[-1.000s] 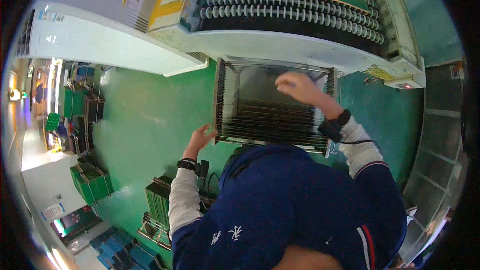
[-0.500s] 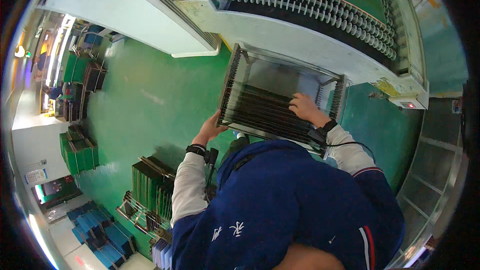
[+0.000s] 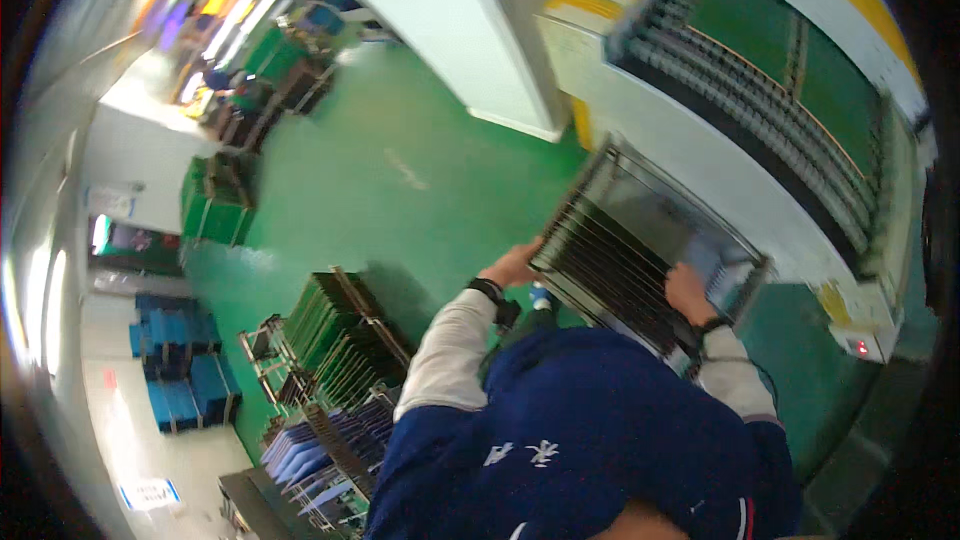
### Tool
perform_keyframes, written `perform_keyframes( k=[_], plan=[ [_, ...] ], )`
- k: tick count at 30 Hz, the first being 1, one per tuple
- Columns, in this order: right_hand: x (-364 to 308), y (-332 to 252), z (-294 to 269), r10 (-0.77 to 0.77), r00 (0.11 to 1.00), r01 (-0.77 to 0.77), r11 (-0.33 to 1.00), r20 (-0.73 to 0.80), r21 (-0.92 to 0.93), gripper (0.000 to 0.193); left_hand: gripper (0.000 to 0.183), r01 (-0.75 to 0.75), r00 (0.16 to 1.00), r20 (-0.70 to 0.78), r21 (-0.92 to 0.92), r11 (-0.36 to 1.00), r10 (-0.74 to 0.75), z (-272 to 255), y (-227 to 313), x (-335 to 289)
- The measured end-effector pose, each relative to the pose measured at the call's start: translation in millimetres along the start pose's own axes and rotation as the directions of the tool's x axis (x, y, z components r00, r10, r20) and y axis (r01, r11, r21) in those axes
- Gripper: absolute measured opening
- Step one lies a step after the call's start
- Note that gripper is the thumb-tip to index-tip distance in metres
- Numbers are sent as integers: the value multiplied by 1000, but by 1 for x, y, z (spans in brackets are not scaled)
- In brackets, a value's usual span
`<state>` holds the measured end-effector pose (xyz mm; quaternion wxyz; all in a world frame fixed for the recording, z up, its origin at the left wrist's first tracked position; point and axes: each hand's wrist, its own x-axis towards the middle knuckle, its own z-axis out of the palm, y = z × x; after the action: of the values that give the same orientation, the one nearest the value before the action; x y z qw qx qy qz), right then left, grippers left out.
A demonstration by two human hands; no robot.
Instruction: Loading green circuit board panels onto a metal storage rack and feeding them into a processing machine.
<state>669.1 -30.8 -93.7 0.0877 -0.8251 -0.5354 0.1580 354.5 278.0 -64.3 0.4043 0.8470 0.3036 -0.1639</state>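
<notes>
A metal slotted rack (image 3: 742, 240) stands tilted in front of my body, with several thin dark panels (image 3: 612, 258) standing in rows in its near left part. My left hand (image 3: 513, 266) is closed on the rack's left side, near its front corner. Toward the right end of the dark panels is my right hand (image 3: 687, 292), its fingers curled inward. Blur and the hand itself hide what, if anything, those fingers hold.
Beyond the rack runs a roller conveyor machine (image 3: 730, 90) carrying green panels. A white cabinet (image 3: 430, 20) stands on the far left. Behind my left arm is a rack of green boards (image 3: 340, 335), beside purple-blue panels (image 3: 325, 450). Blue stacks (image 3: 185, 360) line the left wall.
My view has turned left, so the rack and machine now sit farther right and slanted. The left hand stays on the rack's side; the right hand's fingers look more curled.
</notes>
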Motion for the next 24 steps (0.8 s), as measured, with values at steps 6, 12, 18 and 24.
perform_keyframes(
  k=[6,12,18,24],
  plan=[
    [-1,4,11,-7,995,13,998,100,-63,14,102,12,1000,21,76,997,-14,3,1,3],
    [-9,4,2,47,999,-47,999,-27,9,15,104,-25,995,98,72,997,18,-6,6,8],
    [-18,-13,-41,-17,983,12,1000,-182,-23,19,96,40,963,262,78,996,-60,-26,3,10],
    [-43,-45,-168,-42,933,72,995,-359,70,24,84,111,915,391,-5,994,-100,-71,41,-8]
  ],
)
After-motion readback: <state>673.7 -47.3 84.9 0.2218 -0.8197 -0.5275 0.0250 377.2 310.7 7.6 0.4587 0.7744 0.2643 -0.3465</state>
